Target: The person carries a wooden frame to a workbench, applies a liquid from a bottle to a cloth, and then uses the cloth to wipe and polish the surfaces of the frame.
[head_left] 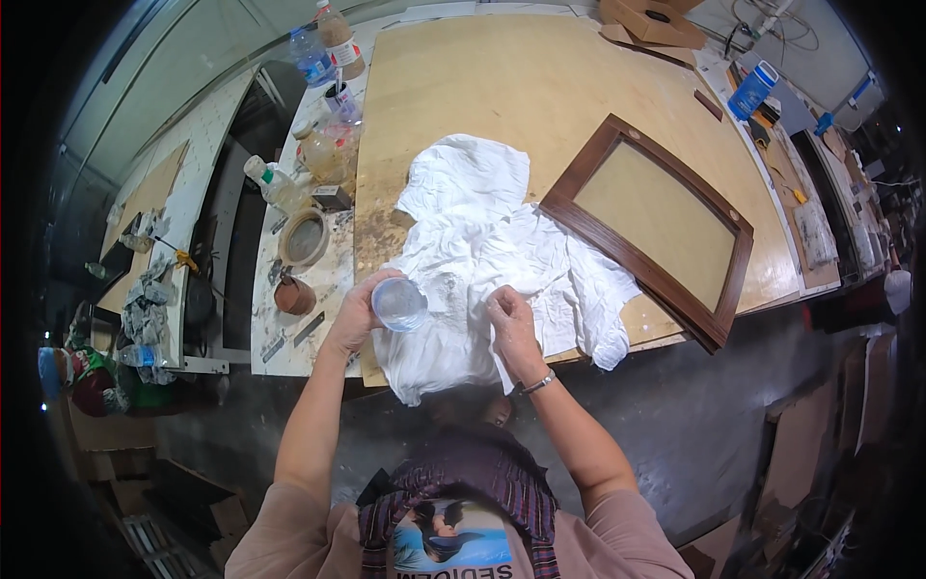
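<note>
My left hand is wrapped round a clear plastic cup, tilted so that its round mouth or base faces up toward me. Its contents, if any, cannot be made out. Over the white cloth, which lies crumpled along the near edge of the board, my right hand is closed with its fingers curled together. What those fingers hold, if anything, is hidden. To the right of the cloth, a dark brown wooden frame with a pale panel inside lies at an angle, one corner close to the cloth.
A large plywood board covers the bench. Along its left side stand bottles, a jar, a round tin and a brown cup. Far right are a blue canister and a cardboard box.
</note>
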Demonstrator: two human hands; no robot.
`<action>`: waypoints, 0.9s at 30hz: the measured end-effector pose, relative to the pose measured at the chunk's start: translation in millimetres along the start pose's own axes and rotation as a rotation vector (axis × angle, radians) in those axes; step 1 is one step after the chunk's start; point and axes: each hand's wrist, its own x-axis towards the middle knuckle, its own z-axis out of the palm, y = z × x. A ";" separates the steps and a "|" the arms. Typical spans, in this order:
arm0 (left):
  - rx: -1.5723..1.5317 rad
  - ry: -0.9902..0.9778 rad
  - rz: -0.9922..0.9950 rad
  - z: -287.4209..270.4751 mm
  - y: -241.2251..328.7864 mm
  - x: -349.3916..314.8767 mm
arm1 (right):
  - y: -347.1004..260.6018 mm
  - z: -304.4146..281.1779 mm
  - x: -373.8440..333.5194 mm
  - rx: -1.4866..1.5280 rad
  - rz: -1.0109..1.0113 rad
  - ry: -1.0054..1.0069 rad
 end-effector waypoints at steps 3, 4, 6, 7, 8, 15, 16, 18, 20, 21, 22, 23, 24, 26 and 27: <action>-0.089 -0.028 -0.039 -2.1 1.7 -3.1 | -6.0 4.6 -4.1 0.016 0.014 -0.020; -0.125 -0.040 -0.061 -2.1 3.2 -3.8 | -5.6 4.7 -4.3 0.004 0.003 -0.019; -0.448 -0.006 -0.119 -2.8 1.8 -12.2 | -4.3 4.4 -4.7 -0.019 -0.020 -0.018; -0.609 0.010 -0.148 -3.0 1.3 -15.1 | -1.0 3.1 -3.8 -0.038 -0.035 -0.009; -0.509 0.028 -0.113 -1.3 -1.9 -12.4 | 4.1 1.0 -1.9 -0.057 -0.050 0.000; -0.517 0.091 -0.117 12.5 -6.9 -4.7 | -2.2 4.6 -6.7 -0.051 -0.001 0.024; -0.520 0.083 -0.109 10.9 -9.9 -4.2 | -2.3 5.2 -7.2 -0.055 -0.014 0.023; -0.554 0.089 -0.092 10.2 -11.0 -4.4 | -1.9 5.1 -7.4 -0.063 -0.042 0.025; -0.615 0.115 -0.073 12.0 -10.4 -3.9 | -2.5 2.6 -8.2 -0.059 -0.027 0.037; -0.634 0.118 -0.078 10.7 -9.3 -5.2 | -5.2 3.8 -8.8 -0.055 -0.019 0.039; -0.654 0.121 -0.081 9.3 -8.2 -6.6 | -8.2 4.3 -9.9 -0.051 0.007 0.043; -0.674 0.125 -0.085 7.9 -7.2 -8.2 | -11.8 4.4 -11.6 -0.047 0.033 0.047; -0.677 0.126 -0.083 6.6 -6.1 -9.5 | -15.8 5.1 -13.3 -0.044 0.059 0.052; -0.686 0.131 -0.077 3.2 -2.6 -13.8 | -17.9 6.1 -14.5 -0.068 0.063 0.061; -0.647 0.143 -0.074 1.4 2.4 -16.9 | -18.6 6.2 -14.5 -0.087 0.067 0.068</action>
